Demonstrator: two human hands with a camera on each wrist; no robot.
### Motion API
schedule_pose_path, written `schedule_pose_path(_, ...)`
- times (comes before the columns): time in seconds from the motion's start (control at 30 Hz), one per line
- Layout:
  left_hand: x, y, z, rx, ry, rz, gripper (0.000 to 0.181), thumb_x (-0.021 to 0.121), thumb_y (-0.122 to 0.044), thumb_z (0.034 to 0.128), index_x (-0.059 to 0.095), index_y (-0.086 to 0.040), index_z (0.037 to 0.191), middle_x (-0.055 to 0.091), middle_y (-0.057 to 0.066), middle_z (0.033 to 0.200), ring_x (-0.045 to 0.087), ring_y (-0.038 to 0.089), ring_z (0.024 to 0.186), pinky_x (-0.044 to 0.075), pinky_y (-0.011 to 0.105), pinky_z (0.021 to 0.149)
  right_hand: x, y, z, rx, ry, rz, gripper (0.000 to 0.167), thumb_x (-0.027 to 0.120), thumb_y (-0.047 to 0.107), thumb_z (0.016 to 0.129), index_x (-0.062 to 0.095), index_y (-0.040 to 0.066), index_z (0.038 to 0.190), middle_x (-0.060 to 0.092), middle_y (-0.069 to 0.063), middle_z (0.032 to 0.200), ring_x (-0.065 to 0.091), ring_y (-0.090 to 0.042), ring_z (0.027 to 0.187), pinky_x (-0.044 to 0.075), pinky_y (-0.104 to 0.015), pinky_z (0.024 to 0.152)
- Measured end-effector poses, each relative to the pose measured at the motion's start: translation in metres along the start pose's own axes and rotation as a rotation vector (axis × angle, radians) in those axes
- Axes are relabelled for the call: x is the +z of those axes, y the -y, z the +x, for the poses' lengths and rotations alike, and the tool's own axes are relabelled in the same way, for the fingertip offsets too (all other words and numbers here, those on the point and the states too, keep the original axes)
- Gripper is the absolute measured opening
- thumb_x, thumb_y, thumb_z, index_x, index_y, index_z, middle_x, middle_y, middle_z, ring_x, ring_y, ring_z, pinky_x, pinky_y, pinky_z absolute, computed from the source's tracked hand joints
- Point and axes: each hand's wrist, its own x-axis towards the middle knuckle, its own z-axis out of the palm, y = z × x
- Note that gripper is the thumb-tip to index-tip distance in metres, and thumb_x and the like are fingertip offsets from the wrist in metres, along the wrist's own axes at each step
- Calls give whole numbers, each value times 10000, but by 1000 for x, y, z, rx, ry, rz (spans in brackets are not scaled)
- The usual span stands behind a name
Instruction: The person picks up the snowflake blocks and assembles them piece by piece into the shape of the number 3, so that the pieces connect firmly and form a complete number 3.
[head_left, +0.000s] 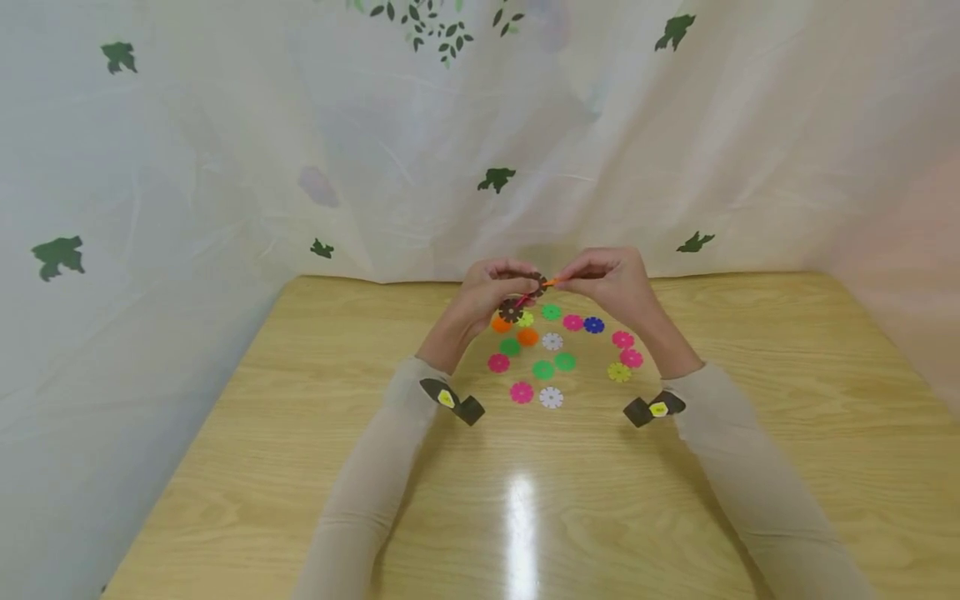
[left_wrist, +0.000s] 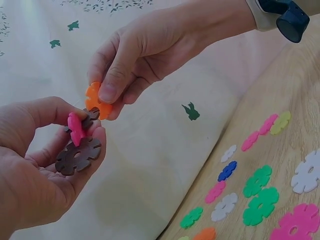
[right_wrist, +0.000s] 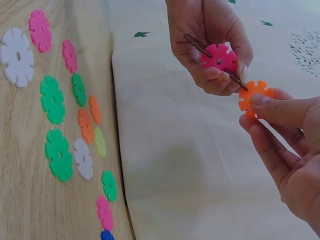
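Note:
My left hand [head_left: 480, 297] pinches a small chain of notched plastic discs: a pink disc [right_wrist: 218, 54] slotted between a large-looking brown disc [left_wrist: 77, 162] and a second brown disc [left_wrist: 91, 119]. Between the thumb and fingers of my right hand [head_left: 617, 283] is an orange disc [right_wrist: 248, 102]. The orange disc's edge meets the second brown disc, at right angles to it in the right wrist view; how deep the slots sit is hard to tell. Both hands are raised above the far part of the table.
Loose notched discs lie on the wooden table [head_left: 337, 467] below the hands, among them a blue disc [head_left: 594, 325], a yellow disc [head_left: 618, 372], a white disc [head_left: 551, 397] and several green and pink ones. A pale curtain [head_left: 420, 208] hangs behind the table's far edge.

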Motion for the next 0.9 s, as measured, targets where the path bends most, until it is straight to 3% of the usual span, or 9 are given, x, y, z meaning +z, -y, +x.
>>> schedule_pose_path(0.4, 2, 1, -3, -16, -15, -36, 117, 649, 62, 915, 689, 26, 1020, 714, 56, 879, 699, 134, 692, 618, 234, 679, 4, -2, -1, -33, -5, 26, 51, 771, -78, 842, 777, -40, 876, 761, -147, 852, 750, -93, 745, 621, -234, 708)
schedule_pose_path(0.6, 2, 0, -3, -29, -11, -31, 120, 653, 22, 934, 690, 14, 1047, 713, 51, 898, 700, 135, 707, 607, 224, 682, 3, 2, -1, 11, -4, -67, 64, 781, 21, 877, 769, -23, 922, 756, 8, 862, 722, -87, 789, 603, -195, 738)
schedule_pose_path(0.77, -1, -4, -3, -31, -4, -6, 100, 651, 18, 931, 693, -30, 1008, 713, 35, 895, 697, 147, 737, 612, 237, 710, 1, 5, 3, 62, 51, -133, 130, 765, 108, 915, 754, -2, 983, 747, -80, 950, 690, -89, 865, 590, -194, 787)
schedule_pose_path(0.9, -3, -5, -2, -52, 9, 20, 102, 654, 9, 928, 691, -73, 974, 705, 29, 905, 687, 140, 739, 609, 247, 729, -1, 7, 5, 111, 111, -144, 138, 752, 77, 919, 744, 9, 1039, 747, -112, 1009, 701, -114, 897, 589, -210, 796)
